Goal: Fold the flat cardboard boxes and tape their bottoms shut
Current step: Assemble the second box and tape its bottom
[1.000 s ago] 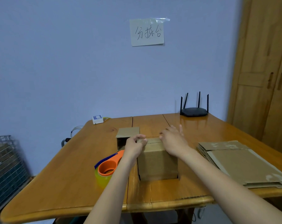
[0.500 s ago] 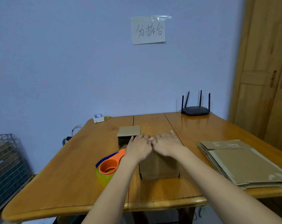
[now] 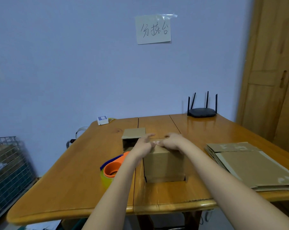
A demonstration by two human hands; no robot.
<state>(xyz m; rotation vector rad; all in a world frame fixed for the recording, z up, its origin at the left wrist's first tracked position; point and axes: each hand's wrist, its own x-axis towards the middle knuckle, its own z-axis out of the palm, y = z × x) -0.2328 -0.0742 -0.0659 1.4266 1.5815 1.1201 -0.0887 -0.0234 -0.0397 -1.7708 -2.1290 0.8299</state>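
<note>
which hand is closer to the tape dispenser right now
Left. The left hand rests on top of the box, just above and right of the tape dispenser. The right hand also rests on the box top, farther right of the dispenser.

A person's left hand (image 3: 144, 144) and right hand (image 3: 172, 141) press side by side on top of an upright cardboard box (image 3: 164, 165) at the middle of a wooden table (image 3: 74, 171), fingertips meeting over the box's top. Just left of the box lies an orange tape dispenser (image 3: 113, 169) with a yellowish roll, partly hidden by the left forearm. A second, smaller box (image 3: 132, 138) stands behind it, open side facing the camera. A stack of flat boxes (image 3: 250, 165) lies at the table's right edge. A black router (image 3: 202, 112) and a small white device (image 3: 102, 120) sit at the far side, below a taped paper note (image 3: 153, 29) on the blue wall. A wire basket (image 3: 7, 163) stands at left, a wooden wardrobe (image 3: 273, 72) at right.
</note>
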